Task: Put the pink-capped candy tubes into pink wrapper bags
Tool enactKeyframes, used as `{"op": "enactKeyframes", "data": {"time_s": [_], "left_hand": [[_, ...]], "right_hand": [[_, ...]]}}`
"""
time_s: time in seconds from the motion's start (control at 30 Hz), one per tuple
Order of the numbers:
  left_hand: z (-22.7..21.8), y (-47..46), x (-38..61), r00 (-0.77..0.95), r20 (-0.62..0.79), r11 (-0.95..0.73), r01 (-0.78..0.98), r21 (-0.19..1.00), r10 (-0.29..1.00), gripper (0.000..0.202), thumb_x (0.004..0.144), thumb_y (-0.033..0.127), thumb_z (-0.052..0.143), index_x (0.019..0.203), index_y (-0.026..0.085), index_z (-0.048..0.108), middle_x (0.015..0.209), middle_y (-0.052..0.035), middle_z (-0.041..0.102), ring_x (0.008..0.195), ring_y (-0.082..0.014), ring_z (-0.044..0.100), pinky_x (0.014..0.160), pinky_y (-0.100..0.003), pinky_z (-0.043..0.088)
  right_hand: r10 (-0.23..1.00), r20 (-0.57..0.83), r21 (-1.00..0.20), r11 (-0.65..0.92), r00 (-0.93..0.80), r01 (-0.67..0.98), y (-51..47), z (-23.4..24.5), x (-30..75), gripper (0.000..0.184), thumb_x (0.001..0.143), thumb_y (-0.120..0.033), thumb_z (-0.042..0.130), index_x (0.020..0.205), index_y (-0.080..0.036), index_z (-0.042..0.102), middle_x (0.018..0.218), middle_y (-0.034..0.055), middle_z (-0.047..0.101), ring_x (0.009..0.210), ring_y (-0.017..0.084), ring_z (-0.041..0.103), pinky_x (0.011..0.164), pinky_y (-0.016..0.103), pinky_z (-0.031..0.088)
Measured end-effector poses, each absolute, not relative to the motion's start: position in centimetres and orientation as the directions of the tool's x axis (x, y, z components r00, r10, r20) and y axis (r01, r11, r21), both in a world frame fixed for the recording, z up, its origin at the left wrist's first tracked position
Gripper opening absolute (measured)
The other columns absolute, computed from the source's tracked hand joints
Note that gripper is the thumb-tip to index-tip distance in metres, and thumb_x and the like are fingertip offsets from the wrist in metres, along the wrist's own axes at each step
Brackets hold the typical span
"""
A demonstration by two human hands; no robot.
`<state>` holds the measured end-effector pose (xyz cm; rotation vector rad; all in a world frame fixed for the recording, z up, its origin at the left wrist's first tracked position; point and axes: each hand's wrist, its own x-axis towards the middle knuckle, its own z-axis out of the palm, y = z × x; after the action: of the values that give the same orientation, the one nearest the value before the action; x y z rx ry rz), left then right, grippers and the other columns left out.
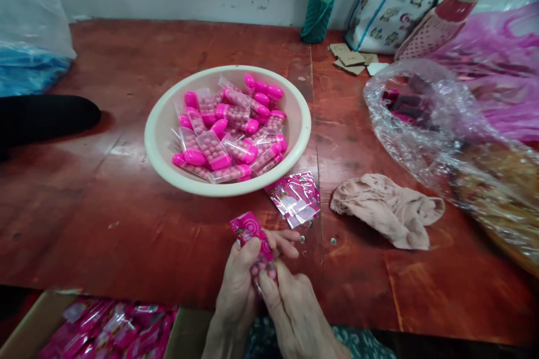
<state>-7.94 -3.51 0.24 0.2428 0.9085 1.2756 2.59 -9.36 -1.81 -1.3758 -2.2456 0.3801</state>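
Both of my hands meet at the table's front edge around one small container of pink candy balls (261,272), which has a pink printed sleeve (251,231) on its far end. My left hand (236,277) grips the sleeve, thumb on top. My right hand (295,297) pinches the clear near end, where pink balls show through. Just beyond, a white basin (158,162) holds many clear containers with bright pink caps (213,148). A fanned stack of pink printed sleeves (296,197) lies against the basin's near right side.
A beige cloth (385,207) and clear plastic bags (425,123) lie to the right. A cardboard box (27,325) of pink wrapped packs stands below the front edge at left. A black object (50,118) juts in from the left. A bottle (319,11) and printed bag (391,5) stand at the back.
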Motion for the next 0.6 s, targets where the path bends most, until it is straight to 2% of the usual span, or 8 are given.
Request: {"op": "enactKeyframes", "data": {"time_s": [0.1,0.17,0.23,0.33,0.43,0.5,0.6], "left_hand": [[0.1,-3.9,-8.0,0.06,-0.409,0.339,-0.675,0.655,0.91,0.023,0.072,0.038,0.061,0.063,0.017,0.062,0.057,-0.0088,0.066,0.099,-0.0311,0.059,0.087,-0.042,0.042],[0.1,-3.9,-8.1,0.064,-0.413,0.351,-0.655,0.669,0.908,0.021,0.069,0.037,0.065,0.062,0.017,0.063,0.056,-0.0093,0.066,0.1,-0.0325,0.058,0.087,-0.043,0.042],[0.3,-3.9,-8.3,0.038,-0.434,0.352,-0.649,0.675,0.9,0.022,0.068,0.038,0.067,0.065,0.016,0.065,0.061,-0.0105,0.068,0.101,-0.0325,0.058,0.087,-0.043,0.042],[0.6,-3.6,-8.5,-0.037,-0.505,0.347,-0.681,0.644,0.863,0.025,0.074,0.04,0.062,0.077,0.015,0.066,0.078,-0.0113,0.071,0.101,-0.0293,0.059,0.087,-0.039,0.044],[0.6,-3.4,-8.6,-0.072,-0.53,0.34,-0.692,0.636,0.845,0.02,0.081,0.032,0.055,0.074,0.016,0.066,0.077,-0.0088,0.07,0.097,-0.0248,0.061,0.084,-0.034,0.045],[0.5,-3.3,-8.7,-0.038,-0.518,0.358,-0.68,0.64,0.854,0.02,0.082,0.027,0.054,0.068,0.016,0.064,0.069,-0.0074,0.069,0.093,-0.0238,0.062,0.08,-0.032,0.046],[0.3,-3.4,-8.7,0.067,-0.496,0.416,-0.649,0.637,0.866,0.021,0.08,0.027,0.054,0.065,0.016,0.064,0.06,-0.0078,0.067,0.092,-0.026,0.062,0.08,-0.034,0.045]], "right_hand": [[0.943,0.142,-0.588,0.326,-0.302,0.74,-9.8,-1.1,2.3,0.033,0.093,-0.023,0.037,0.12,-0.025,0.056,0.11,0.0076,0.067,0.084,0.022,0.066,0.069,0.028,0.055],[0.963,0.101,-0.653,0.253,-0.249,0.714,-9.9,-0.8,2.1,0.031,0.093,-0.027,0.036,0.114,-0.026,0.06,0.104,0.0066,0.068,0.082,0.022,0.066,0.066,0.027,0.054],[0.971,0.124,-0.649,0.236,-0.206,0.723,-9.9,-0.6,1.7,0.033,0.094,-0.023,0.034,0.116,-0.026,0.059,0.107,0.0067,0.067,0.084,0.022,0.066,0.068,0.028,0.053],[0.963,0.183,-0.556,0.268,-0.199,0.787,-9.6,-0.4,1.0,0.037,0.094,-0.014,0.031,0.121,-0.025,0.055,0.109,0.0095,0.066,0.084,0.025,0.066,0.069,0.034,0.051],[0.964,0.131,-0.567,0.263,-0.23,0.781,-8.8,-0.3,0.7,0.033,0.094,-0.018,0.032,0.112,-0.02,0.06,0.083,0.0104,0.069,0.067,0.022,0.065,0.057,0.03,0.05],[0.969,0.06,-0.607,0.227,-0.24,0.762,-8.4,-0.3,0.9,0.032,0.093,-0.023,0.032,0.104,-0.017,0.062,0.062,0.0071,0.063,0.051,0.02,0.06,0.047,0.029,0.046],[0.972,0.036,-0.648,0.199,-0.231,0.736,-8.1,-0.6,1.3,0.037,0.093,-0.03,0.029,0.097,-0.017,0.064,0.056,0.0054,0.058,0.046,0.02,0.055,0.043,0.029,0.044]]}}
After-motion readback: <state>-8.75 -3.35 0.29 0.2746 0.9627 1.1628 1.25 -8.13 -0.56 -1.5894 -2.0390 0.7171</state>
